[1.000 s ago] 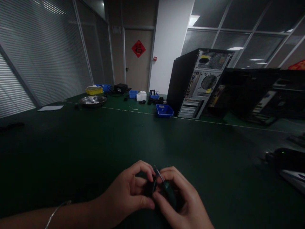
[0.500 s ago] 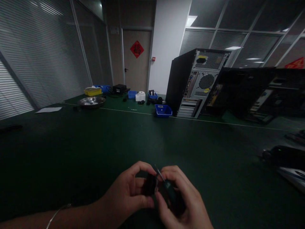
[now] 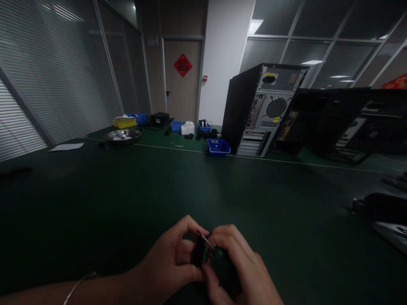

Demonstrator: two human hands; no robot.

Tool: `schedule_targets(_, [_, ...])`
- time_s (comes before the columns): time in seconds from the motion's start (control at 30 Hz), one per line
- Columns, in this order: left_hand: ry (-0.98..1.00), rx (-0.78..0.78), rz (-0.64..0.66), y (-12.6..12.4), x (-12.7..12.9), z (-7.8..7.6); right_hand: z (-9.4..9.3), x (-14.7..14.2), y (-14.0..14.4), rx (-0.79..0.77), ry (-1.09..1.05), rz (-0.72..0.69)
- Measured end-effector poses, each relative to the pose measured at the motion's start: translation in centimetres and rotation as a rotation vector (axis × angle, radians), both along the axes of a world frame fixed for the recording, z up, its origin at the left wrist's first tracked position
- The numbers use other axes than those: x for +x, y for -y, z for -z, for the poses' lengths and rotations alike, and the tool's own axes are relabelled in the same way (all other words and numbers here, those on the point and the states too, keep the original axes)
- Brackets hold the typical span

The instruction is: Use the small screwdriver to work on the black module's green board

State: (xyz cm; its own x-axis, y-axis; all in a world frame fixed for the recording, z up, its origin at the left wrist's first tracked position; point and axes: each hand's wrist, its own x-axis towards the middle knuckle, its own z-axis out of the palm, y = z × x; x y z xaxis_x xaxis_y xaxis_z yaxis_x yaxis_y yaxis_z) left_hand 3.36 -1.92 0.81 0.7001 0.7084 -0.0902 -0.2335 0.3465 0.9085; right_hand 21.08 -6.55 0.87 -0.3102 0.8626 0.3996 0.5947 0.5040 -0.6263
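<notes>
Between the fingers and thumb of my left hand (image 3: 173, 256) is a small dark part (image 3: 199, 250) with a green strip like a circuit board along its right side. Its exact kind is too dark to make out. My right hand (image 3: 244, 264) is closed around a screwdriver (image 3: 222, 267) with a dark green handle. The thin metal shaft points up and left, across the top of the dark part. Both hands are close together, low in the view, above the green table mat (image 3: 152, 186).
A black computer tower (image 3: 244, 110) stands at the back right beside a blue bin (image 3: 218, 147). Further left are a metal bowl (image 3: 123, 136), a yellow tray (image 3: 124, 123) and a white sheet (image 3: 66, 147). A dark device (image 3: 381, 206) lies at the right edge.
The screwdriver's shaft has tilted further left and lower, now over the dark part. The dark part has turned and shows its green strip. My hands have stayed almost in place.
</notes>
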Motion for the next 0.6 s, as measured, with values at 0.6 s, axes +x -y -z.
schedule_targets(0.6, [-0.030, 0.032, -0.029, -0.24, -0.15, 0.51, -0.26, -0.41, 0.28, 0.028, -0.047, 0.032])
